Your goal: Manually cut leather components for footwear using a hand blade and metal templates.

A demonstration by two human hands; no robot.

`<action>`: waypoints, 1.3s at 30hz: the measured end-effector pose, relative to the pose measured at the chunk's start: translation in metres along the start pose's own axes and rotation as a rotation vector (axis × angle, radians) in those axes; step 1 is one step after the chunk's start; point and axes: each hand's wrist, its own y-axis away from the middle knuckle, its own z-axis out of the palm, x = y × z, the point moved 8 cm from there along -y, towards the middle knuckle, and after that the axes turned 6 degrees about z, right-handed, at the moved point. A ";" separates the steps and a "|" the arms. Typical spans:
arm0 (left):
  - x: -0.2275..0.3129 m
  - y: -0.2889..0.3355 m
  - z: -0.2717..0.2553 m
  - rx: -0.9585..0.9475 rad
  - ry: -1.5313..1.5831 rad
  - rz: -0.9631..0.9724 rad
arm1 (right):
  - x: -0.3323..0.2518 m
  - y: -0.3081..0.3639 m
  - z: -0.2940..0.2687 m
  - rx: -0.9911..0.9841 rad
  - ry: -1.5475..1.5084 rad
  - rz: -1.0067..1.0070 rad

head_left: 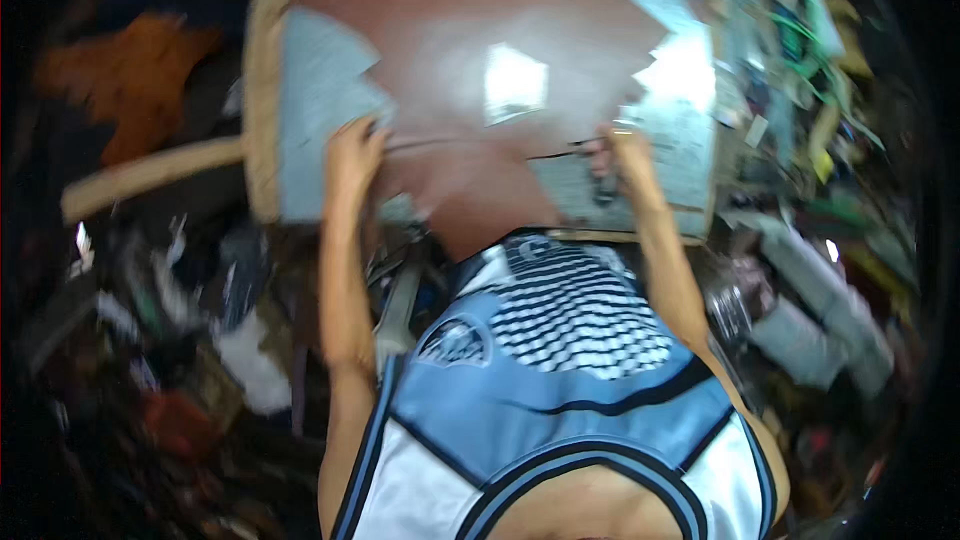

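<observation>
A large brown leather sheet (440,60) with jagged side edges lies over a grey-topped work board (320,70). My left hand (358,145) is closed on the leather's left side, where a dark line runs inward from the fingers. At the right side, my right hand (622,152) is closed round what appear to be dark-handled scissors (604,187), blurred and partly hidden by the fingers. A thin dark line reaches left from that hand across the leather. Below the line, a narrower brown flap (490,205) hangs over the board's near edge toward my lap.
A wooden rail (262,80) borders the board's left side, and a wooden bar (150,175) sticks out leftward. Orange-brown leather (130,80) lies at far left. Scraps crowd both sides, with pale rolled pieces (815,290) at right. Light glares off the board's right part.
</observation>
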 end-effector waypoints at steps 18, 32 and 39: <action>-0.014 0.013 -0.055 -0.361 -0.613 -0.248 | -0.120 0.043 -0.180 0.774 0.729 -0.560; 0.092 0.036 0.086 0.080 -0.586 -0.042 | -0.201 -0.039 -0.288 0.948 1.039 -0.527; 0.097 0.035 0.085 0.082 -0.627 -0.052 | -0.203 -0.037 -0.291 0.939 0.973 -0.560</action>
